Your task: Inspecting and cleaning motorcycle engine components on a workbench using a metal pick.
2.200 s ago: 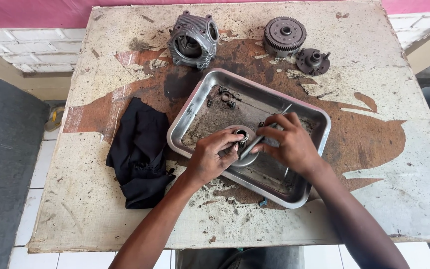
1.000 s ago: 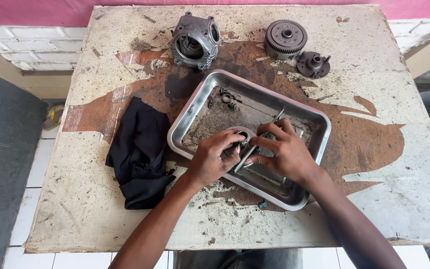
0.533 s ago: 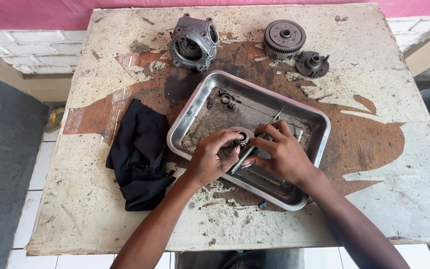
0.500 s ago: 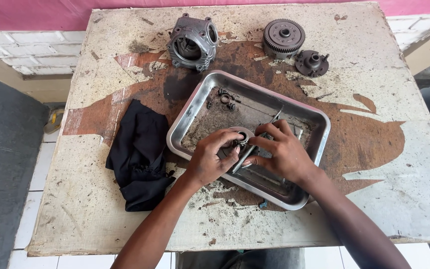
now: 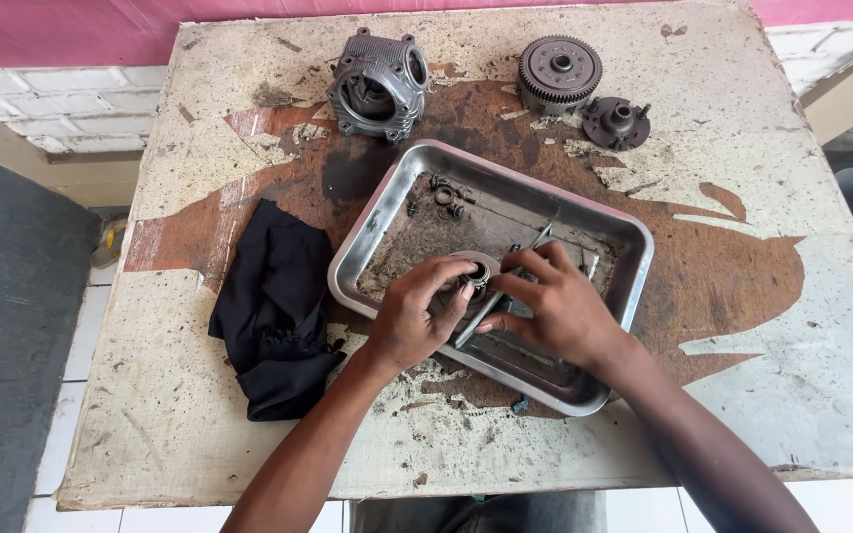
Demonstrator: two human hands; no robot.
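A round metal part [image 5: 473, 271] is held down inside the steel tray [image 5: 387, 202] by the left hand [image 5: 417, 321], whose fingers are curled closed on its rim. A slim metal tool [image 5: 535, 240] is pinched by the right hand [image 5: 555, 311], its tip set against the part. Compared with the view two seconds back, the tool has been swung from low and flat to steeply angled (both hands shifted slightly toward the tray's far side); prying appears underway
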